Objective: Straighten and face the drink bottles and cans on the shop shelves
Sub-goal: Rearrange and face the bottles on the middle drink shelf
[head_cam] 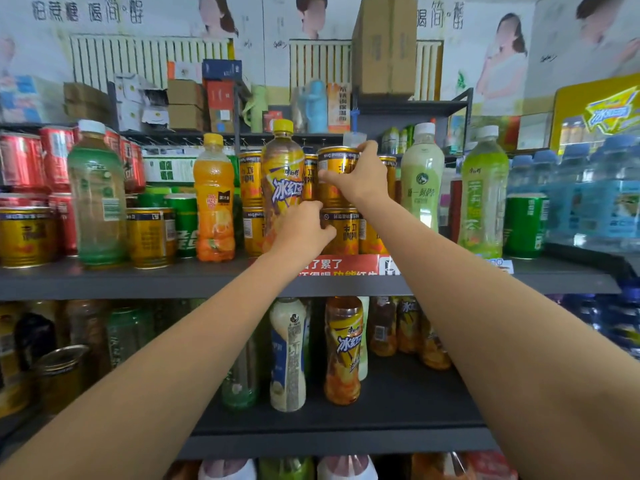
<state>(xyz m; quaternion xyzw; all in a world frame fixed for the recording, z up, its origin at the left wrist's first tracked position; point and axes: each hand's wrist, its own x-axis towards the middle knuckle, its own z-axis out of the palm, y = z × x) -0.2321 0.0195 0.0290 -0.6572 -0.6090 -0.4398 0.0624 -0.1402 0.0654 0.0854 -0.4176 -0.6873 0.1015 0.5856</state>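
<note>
Head view: upper gold can (334, 176) under right hand (362, 176).

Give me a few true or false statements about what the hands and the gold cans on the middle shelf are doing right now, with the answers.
1. The right hand grips the upper gold can of a two-can stack. True.
2. The left hand holds the orange juice bottle with the yellow cap. False: it touches the lower gold can.
3. The tall iced tea bottle with the yellow cap stands upright, left of the stack. True.
4. The pale green milky bottle with the white cap lies on its side. False: it stands upright.
</note>
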